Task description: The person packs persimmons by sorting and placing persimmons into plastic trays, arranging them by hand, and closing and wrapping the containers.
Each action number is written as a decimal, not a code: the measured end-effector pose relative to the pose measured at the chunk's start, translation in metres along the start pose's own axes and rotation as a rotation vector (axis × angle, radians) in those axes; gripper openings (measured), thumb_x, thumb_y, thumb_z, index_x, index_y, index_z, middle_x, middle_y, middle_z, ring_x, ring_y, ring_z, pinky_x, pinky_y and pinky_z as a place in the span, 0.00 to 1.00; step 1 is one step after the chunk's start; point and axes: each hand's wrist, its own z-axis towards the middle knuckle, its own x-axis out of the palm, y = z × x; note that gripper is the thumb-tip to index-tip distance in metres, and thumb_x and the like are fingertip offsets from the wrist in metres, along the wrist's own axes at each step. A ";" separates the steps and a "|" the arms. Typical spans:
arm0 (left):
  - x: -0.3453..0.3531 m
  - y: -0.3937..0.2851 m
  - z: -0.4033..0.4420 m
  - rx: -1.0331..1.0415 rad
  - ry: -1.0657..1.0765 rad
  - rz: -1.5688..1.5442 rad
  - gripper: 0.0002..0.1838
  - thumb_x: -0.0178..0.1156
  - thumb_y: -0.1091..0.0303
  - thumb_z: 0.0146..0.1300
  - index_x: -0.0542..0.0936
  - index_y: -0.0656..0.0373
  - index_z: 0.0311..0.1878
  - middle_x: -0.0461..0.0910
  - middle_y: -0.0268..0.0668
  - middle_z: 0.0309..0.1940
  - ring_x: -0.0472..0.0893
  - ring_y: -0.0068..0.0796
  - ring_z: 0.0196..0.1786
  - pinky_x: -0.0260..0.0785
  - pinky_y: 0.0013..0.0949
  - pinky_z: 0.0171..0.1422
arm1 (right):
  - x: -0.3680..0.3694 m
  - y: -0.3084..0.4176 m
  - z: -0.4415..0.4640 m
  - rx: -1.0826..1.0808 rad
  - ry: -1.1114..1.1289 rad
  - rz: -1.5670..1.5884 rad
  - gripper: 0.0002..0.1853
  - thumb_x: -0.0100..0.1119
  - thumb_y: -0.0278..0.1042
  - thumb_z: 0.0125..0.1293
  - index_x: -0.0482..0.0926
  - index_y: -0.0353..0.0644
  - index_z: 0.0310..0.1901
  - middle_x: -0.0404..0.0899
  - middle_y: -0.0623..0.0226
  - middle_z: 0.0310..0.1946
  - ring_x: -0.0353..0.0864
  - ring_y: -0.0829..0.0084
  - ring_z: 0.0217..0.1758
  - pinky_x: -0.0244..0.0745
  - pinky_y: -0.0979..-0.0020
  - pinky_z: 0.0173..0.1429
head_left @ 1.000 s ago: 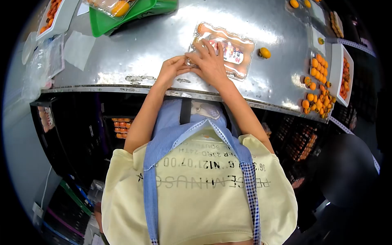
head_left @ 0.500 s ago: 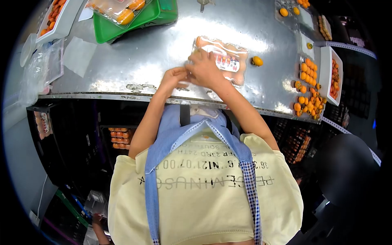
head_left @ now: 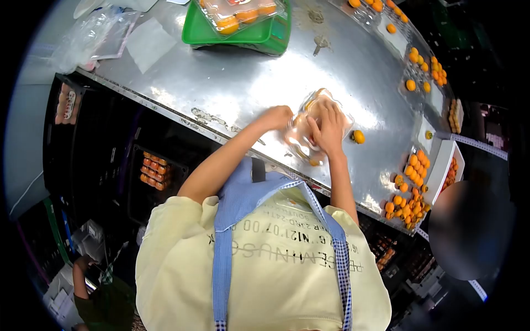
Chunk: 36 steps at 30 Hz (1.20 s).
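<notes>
A clear plastic pack of orange fruit (head_left: 302,131) lies on the metal table, smeared by motion. Across its top rests my right hand (head_left: 329,122), fingers long over the lid and thumb apart, holding the pack. My left hand (head_left: 276,117) is at the pack's left edge with its fingers curled in. What those fingers pinch, if anything, is hidden. To the right of the pack sits one loose orange fruit (head_left: 358,137) with a dark green spot.
A green crate (head_left: 195,27) with a fruit pack (head_left: 242,17) on it stands at the back. White paper (head_left: 150,44) and clear plastic bags (head_left: 88,36) lie left. Loose fruits (head_left: 407,211) and a white box (head_left: 440,171) are right. Another person's arm (head_left: 80,278) shows lower left.
The view has swung, tilting the table edge. My hands have separated: the right has moved onto the pack's top, the left stays by its edge. The pack has turned and its label no longer shows.
</notes>
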 end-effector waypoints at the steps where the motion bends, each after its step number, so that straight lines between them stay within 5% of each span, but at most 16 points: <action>1: -0.002 -0.003 -0.019 -0.042 0.193 -0.189 0.16 0.55 0.66 0.60 0.76 0.63 0.50 0.82 0.47 0.38 0.83 0.37 0.38 0.76 0.37 0.40 | -0.003 0.002 0.010 -0.068 0.075 0.009 0.29 0.57 0.48 0.60 0.68 0.41 0.60 0.64 0.53 0.63 0.58 0.49 0.67 0.52 0.54 0.68; 3: 0.002 0.000 -0.043 -0.208 0.257 -0.601 0.19 0.50 0.72 0.63 0.68 0.67 0.57 0.80 0.51 0.38 0.83 0.40 0.38 0.80 0.35 0.41 | -0.007 0.010 0.029 -0.205 0.229 0.023 0.29 0.58 0.48 0.59 0.68 0.42 0.60 0.64 0.54 0.63 0.58 0.50 0.67 0.52 0.53 0.68; 7: 0.009 0.013 -0.026 0.054 -0.067 -0.789 0.23 0.54 0.73 0.63 0.63 0.65 0.61 0.74 0.53 0.49 0.82 0.40 0.43 0.79 0.34 0.45 | -0.002 0.046 0.032 -0.312 0.255 -0.065 0.30 0.63 0.38 0.52 0.70 0.44 0.58 0.69 0.58 0.58 0.62 0.52 0.63 0.52 0.47 0.68; 9: 0.004 0.016 -0.018 0.065 -0.053 -0.877 0.23 0.56 0.74 0.62 0.63 0.66 0.59 0.76 0.52 0.46 0.82 0.40 0.43 0.80 0.34 0.44 | 0.009 0.040 0.030 -0.365 0.187 -0.083 0.29 0.62 0.31 0.49 0.71 0.43 0.56 0.70 0.60 0.56 0.64 0.54 0.61 0.53 0.45 0.67; 15: 0.018 0.008 -0.013 0.029 -0.054 -0.795 0.23 0.58 0.76 0.60 0.64 0.67 0.57 0.79 0.48 0.38 0.82 0.38 0.42 0.79 0.34 0.44 | -0.001 0.035 0.032 -0.331 0.200 0.030 0.25 0.59 0.26 0.47 0.74 0.42 0.52 0.72 0.57 0.52 0.68 0.55 0.56 0.59 0.53 0.62; 17: 0.022 0.002 -0.017 0.092 -0.174 -0.635 0.17 0.60 0.77 0.58 0.69 0.69 0.50 0.79 0.45 0.35 0.82 0.34 0.36 0.80 0.33 0.41 | 0.003 0.034 0.033 -0.358 0.208 -0.025 0.24 0.57 0.25 0.46 0.76 0.42 0.51 0.73 0.56 0.50 0.69 0.55 0.53 0.60 0.56 0.61; 22: 0.034 -0.008 -0.019 -0.034 -0.252 -0.789 0.08 0.57 0.79 0.57 0.72 0.64 0.40 0.77 0.39 0.35 0.79 0.28 0.37 0.79 0.31 0.39 | 0.001 0.036 0.034 -0.316 0.247 -0.070 0.21 0.59 0.28 0.46 0.76 0.42 0.46 0.73 0.58 0.47 0.69 0.56 0.50 0.60 0.54 0.57; 26: 0.049 0.004 -0.002 -0.039 -0.439 -0.721 0.09 0.50 0.81 0.46 0.75 0.64 0.33 0.79 0.37 0.27 0.76 0.24 0.29 0.68 0.27 0.32 | 0.000 0.045 0.038 -0.263 0.270 -0.118 0.16 0.60 0.33 0.47 0.74 0.40 0.40 0.71 0.58 0.42 0.69 0.57 0.46 0.60 0.54 0.51; 36: 0.050 0.006 0.005 -0.082 -0.529 -0.512 0.07 0.55 0.75 0.44 0.76 0.63 0.31 0.78 0.41 0.26 0.77 0.34 0.32 0.68 0.32 0.40 | 0.014 0.044 0.035 -0.268 0.185 -0.181 0.15 0.59 0.39 0.50 0.72 0.40 0.37 0.70 0.59 0.40 0.68 0.59 0.45 0.57 0.55 0.50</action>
